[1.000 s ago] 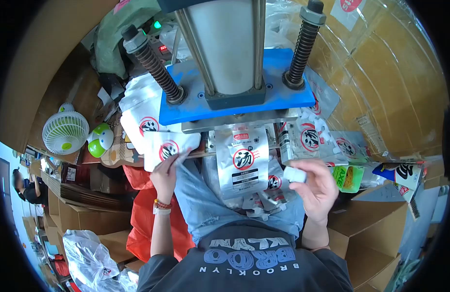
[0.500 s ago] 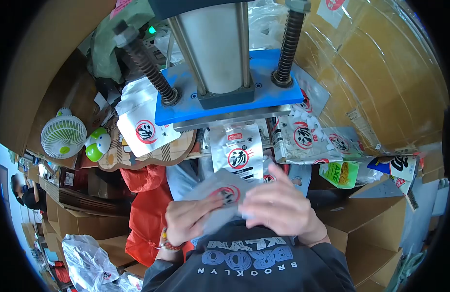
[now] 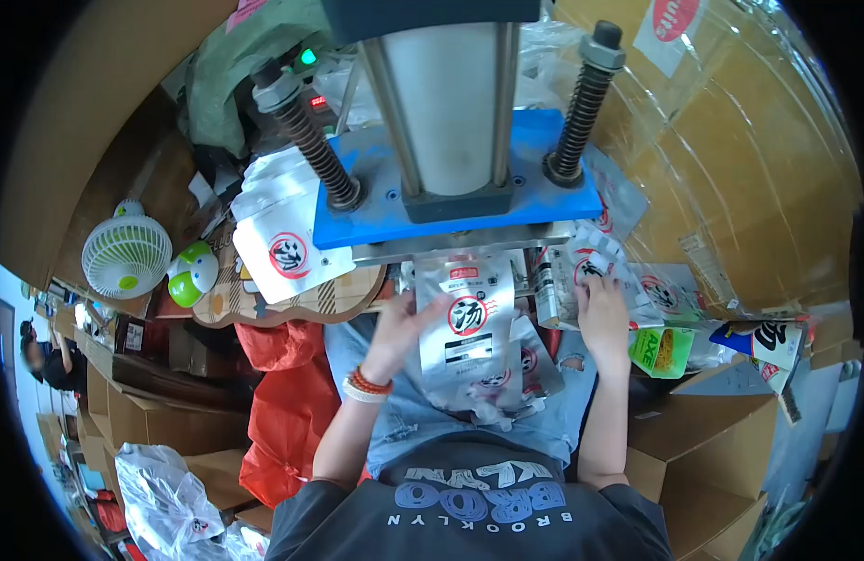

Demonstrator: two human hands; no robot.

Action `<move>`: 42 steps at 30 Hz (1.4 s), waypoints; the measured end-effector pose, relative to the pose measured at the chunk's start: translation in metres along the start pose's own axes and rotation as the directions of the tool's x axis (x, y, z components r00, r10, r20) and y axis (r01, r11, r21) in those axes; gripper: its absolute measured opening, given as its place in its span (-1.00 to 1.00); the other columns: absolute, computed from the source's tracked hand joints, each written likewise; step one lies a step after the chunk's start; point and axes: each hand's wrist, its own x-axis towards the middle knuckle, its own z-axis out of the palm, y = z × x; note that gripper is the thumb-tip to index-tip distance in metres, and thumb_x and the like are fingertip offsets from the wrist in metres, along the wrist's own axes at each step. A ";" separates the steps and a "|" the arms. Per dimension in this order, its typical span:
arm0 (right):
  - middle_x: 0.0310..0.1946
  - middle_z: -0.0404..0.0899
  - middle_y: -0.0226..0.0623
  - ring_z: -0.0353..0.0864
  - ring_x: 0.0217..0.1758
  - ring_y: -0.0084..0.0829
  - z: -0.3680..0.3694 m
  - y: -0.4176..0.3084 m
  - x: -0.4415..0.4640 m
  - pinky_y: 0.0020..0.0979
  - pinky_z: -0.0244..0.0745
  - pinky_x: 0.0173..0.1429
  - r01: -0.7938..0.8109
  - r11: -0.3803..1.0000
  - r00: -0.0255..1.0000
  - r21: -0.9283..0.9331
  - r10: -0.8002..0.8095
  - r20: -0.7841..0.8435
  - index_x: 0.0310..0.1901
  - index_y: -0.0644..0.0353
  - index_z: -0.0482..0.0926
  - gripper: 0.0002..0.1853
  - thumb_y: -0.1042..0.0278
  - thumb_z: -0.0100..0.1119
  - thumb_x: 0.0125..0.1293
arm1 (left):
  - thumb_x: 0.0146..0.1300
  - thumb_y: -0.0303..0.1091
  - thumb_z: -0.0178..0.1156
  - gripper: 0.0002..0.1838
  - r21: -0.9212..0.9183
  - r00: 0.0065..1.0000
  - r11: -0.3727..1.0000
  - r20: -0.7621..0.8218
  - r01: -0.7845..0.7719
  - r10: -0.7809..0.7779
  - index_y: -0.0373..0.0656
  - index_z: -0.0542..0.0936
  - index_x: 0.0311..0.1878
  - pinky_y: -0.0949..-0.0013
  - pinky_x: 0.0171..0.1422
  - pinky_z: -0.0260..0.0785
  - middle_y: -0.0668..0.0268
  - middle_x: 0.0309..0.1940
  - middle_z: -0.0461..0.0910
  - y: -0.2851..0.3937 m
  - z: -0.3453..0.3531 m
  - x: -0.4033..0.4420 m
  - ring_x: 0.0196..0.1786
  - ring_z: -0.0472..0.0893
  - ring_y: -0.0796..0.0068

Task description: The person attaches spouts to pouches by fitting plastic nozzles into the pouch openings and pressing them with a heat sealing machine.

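Note:
A silver-white pouch (image 3: 468, 351) with a black character in a red ring hangs from under the press's metal bar (image 3: 460, 245). My left hand (image 3: 397, 335), with beaded bracelets at the wrist, is at the pouch's left edge, thumb across its front and fingers partly hidden behind. My right hand (image 3: 603, 323) reaches down on the right side, fingers apart over a clear-wrapped pack (image 3: 554, 290) and printed pouches beside the press. More pouches (image 3: 537, 360) lie on my lap, partly under the hanging one.
The blue press plate (image 3: 460, 210) with two spring posts stands ahead. To the left are white pouches (image 3: 287, 252) on a patterned board, a small fan (image 3: 126, 257) and red cloth (image 3: 282, 411). Cardboard boxes (image 3: 703, 449) and a green packet (image 3: 661, 351) are at the right.
The greyish pouch between my hands has left them. My left hand moved up to the hanging pouch; my right hand moved right to the pouches by the press. The view shifted slightly.

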 end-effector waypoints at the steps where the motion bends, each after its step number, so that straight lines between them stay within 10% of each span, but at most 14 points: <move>1: 0.09 0.45 0.07 0.43 0.12 0.04 -0.007 0.000 -0.003 -0.05 0.36 0.17 -0.066 0.972 0.971 0.225 0.011 0.237 0.18 0.19 0.49 -0.57 0.34 0.23 0.28 | 0.28 -0.12 0.34 -0.51 0.201 0.984 0.978 -0.157 -0.051 0.083 -0.32 0.57 0.10 0.32 0.12 0.42 0.21 -0.03 0.67 0.010 -0.020 -0.001 0.01 0.62 0.40; 2: 0.11 0.43 0.05 0.43 0.14 0.05 -0.012 -0.007 -0.008 -0.05 0.37 0.18 -0.060 0.958 0.991 0.281 0.024 0.130 0.14 0.18 0.50 -0.59 0.40 0.26 0.24 | 0.26 0.00 0.34 -0.38 0.401 0.939 0.913 -0.282 -0.072 0.198 -0.29 0.52 0.21 0.17 0.25 0.38 0.14 0.09 0.63 0.023 -0.043 0.000 0.13 0.60 0.26; 4: 0.06 0.47 0.01 0.45 0.12 0.05 -0.011 -0.014 0.001 -0.07 0.38 0.18 0.003 0.981 0.993 0.196 0.020 -0.119 0.06 0.20 0.54 -0.65 0.42 0.26 0.23 | 0.29 0.04 0.25 -0.24 0.970 0.642 0.200 -0.240 0.135 0.728 -0.18 0.30 0.42 0.00 0.44 0.19 0.05 0.42 0.30 0.011 -0.096 0.014 0.46 0.28 0.03; 6: -0.07 0.57 -0.13 0.55 0.03 0.00 -0.003 -0.010 0.019 -0.13 0.43 0.16 0.099 0.995 0.925 0.003 -0.091 -0.369 -0.07 0.25 0.60 -0.78 0.45 0.23 0.25 | 0.24 0.29 0.13 -0.02 0.988 0.909 0.126 -0.136 0.092 0.395 -0.06 0.04 0.56 -0.42 0.51 -0.31 0.05 0.56 -0.01 -0.023 -0.129 0.008 0.60 -0.06 -0.03; 7: -0.07 0.57 -0.13 0.55 0.03 0.00 0.000 -0.008 0.024 -0.13 0.43 0.16 0.096 0.995 0.923 0.006 -0.087 -0.374 -0.07 0.25 0.60 -0.78 0.45 0.23 0.25 | 0.22 0.13 0.24 -0.13 0.999 0.907 -0.033 0.007 0.007 0.422 -0.01 0.17 0.52 -0.28 0.53 -0.12 0.03 0.53 0.10 -0.022 -0.121 -0.008 0.58 0.07 0.03; 10: -0.01 0.57 -0.13 0.57 0.00 -0.04 0.004 -0.010 0.027 -0.10 0.47 0.11 0.113 0.979 0.993 0.170 -0.108 -0.035 0.02 0.22 0.60 -0.72 0.46 0.21 0.27 | 0.14 -0.49 0.35 -0.68 0.961 0.723 0.174 0.038 -0.216 0.690 -0.20 0.69 0.01 0.34 0.05 0.53 0.16 -0.06 0.72 -0.034 -0.116 -0.037 0.00 0.71 0.33; 13: -0.10 0.61 -0.20 0.62 -0.11 -0.20 -0.018 -0.018 0.021 -0.21 0.51 0.02 0.186 0.964 0.951 0.191 -0.129 -0.280 -0.02 0.21 0.63 -0.77 0.49 0.19 0.30 | 0.21 -0.45 0.38 -0.82 0.552 0.813 0.832 -0.461 -0.052 0.357 -0.33 0.69 -0.15 0.55 -0.39 0.22 0.41 -0.56 0.50 -0.024 -0.107 -0.062 -0.42 0.37 0.76; 15: -0.26 0.60 -0.22 0.60 -0.23 -0.33 -0.053 -0.044 0.007 -0.33 0.49 -0.12 0.227 0.776 0.908 0.589 0.051 -0.417 -0.12 0.26 0.63 -0.87 0.51 0.15 0.35 | 0.19 -0.50 0.37 -0.81 0.628 0.759 0.763 -0.418 -0.155 0.499 -0.37 0.68 -0.15 0.56 -0.43 0.12 0.48 -0.57 0.39 -0.015 -0.093 -0.077 -0.44 0.29 0.76; 18: -0.36 0.57 -0.23 0.52 -0.36 -0.43 -0.066 -0.068 -0.026 -0.42 0.41 -0.26 0.362 0.635 0.830 0.683 0.115 -0.546 -0.17 0.32 0.61 -0.88 0.49 0.11 0.40 | 0.01 -0.76 0.19 -0.61 0.586 0.757 0.786 -0.420 -0.196 0.502 -0.25 0.72 -0.07 0.58 -0.35 0.33 0.28 -0.29 0.73 0.013 -0.046 -0.097 -0.40 0.53 0.70; 22: -0.42 0.56 -0.29 0.41 -0.47 -0.41 -0.052 -0.104 -0.043 -0.40 0.30 -0.34 0.662 0.638 0.613 0.395 -0.157 -0.774 -0.14 0.29 0.61 -0.84 0.40 0.10 0.40 | -0.13 -0.78 0.16 -0.55 0.607 0.823 0.715 -0.169 -0.347 0.543 -0.18 0.74 -0.16 0.46 -0.17 0.52 0.23 -0.13 0.75 0.039 0.009 -0.106 0.09 0.69 0.22; 31: -0.29 0.44 -0.35 0.31 -0.28 -0.33 -0.048 -0.134 -0.053 -0.29 0.19 -0.13 0.738 0.539 0.642 0.405 -0.380 -0.666 0.00 0.08 0.51 -0.73 0.09 0.01 0.48 | -0.20 -0.77 0.14 -0.54 0.712 0.699 0.423 0.133 -0.561 0.703 -0.17 0.72 -0.18 0.32 -0.04 0.59 0.27 -0.16 0.75 0.061 0.014 -0.101 -0.03 0.73 0.25; 33: -0.16 0.51 -0.37 0.35 -0.21 -0.34 -0.052 -0.128 -0.054 -0.33 0.20 -0.13 0.771 0.532 0.604 0.350 -0.437 -0.667 0.06 0.09 0.53 -0.65 0.25 0.30 0.26 | -0.20 -0.76 0.15 -0.55 0.704 0.703 0.424 0.150 -0.570 0.695 -0.17 0.72 -0.19 0.33 -0.05 0.60 0.28 -0.16 0.75 0.065 0.015 -0.103 -0.05 0.74 0.27; 38: -0.20 0.46 -0.32 0.32 -0.21 -0.32 -0.048 -0.129 -0.056 -0.23 0.15 -0.02 0.710 0.522 0.699 0.473 -0.438 -0.565 0.11 0.09 0.48 -0.71 0.18 0.05 0.45 | -0.02 -0.72 0.21 -0.62 0.533 0.837 0.681 0.102 -0.502 0.538 -0.17 0.74 -0.12 0.42 -0.12 0.56 0.24 -0.21 0.75 0.043 0.021 -0.098 -0.20 0.76 0.32; 42: 0.11 0.48 -0.25 0.34 0.00 -0.18 -0.041 -0.123 -0.050 -0.18 0.09 0.15 0.456 0.796 0.885 0.398 -0.357 -0.299 0.37 0.14 0.33 -0.45 0.15 0.09 0.40 | 0.29 -0.40 0.32 -0.81 0.300 0.960 0.912 0.101 -0.281 0.263 -0.20 0.73 -0.07 0.54 -0.29 0.46 0.26 -0.35 0.76 -0.002 0.031 -0.073 -0.37 0.64 0.74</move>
